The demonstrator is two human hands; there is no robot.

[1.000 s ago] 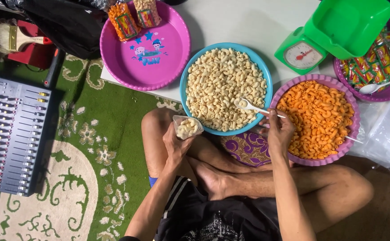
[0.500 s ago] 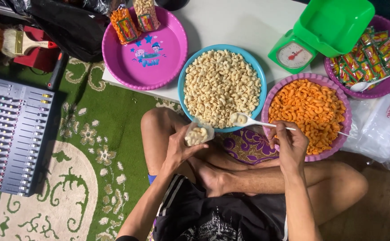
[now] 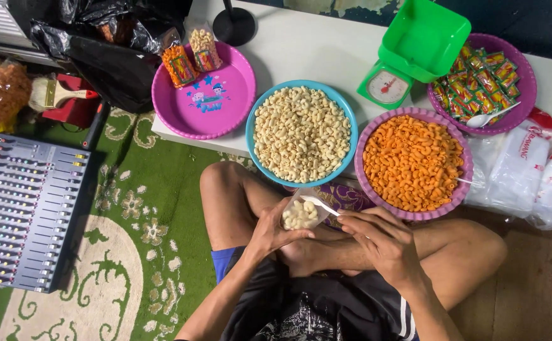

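Both hands have come back toward the lap since a second ago, when the spoon was out over the blue bowl; now the white plastic spoon is sitting right at the mouth of the small clear bag. That bag is looking partly filled with pale macaroni snacks, see-through plastic, bulging a bit at the bottom, top edge open. It's hovering over the crossed legs, just below the rim of the blue bowl.

Left hand is reaching up from below, fingers curled snug around the bag and cupping it from underneath, wrist bent up. Right hand is coming in from the right, knuckles up, fingers pinched narrow on the spoon handle, with the spoon tip pointing left into the bag.

Up on the white bench, the blue bowl is sitting full of the same pale snacks, touching the purple bowl of orange ones. A green kitchen scale is standing behind them, and a pink tray is lying off to the left
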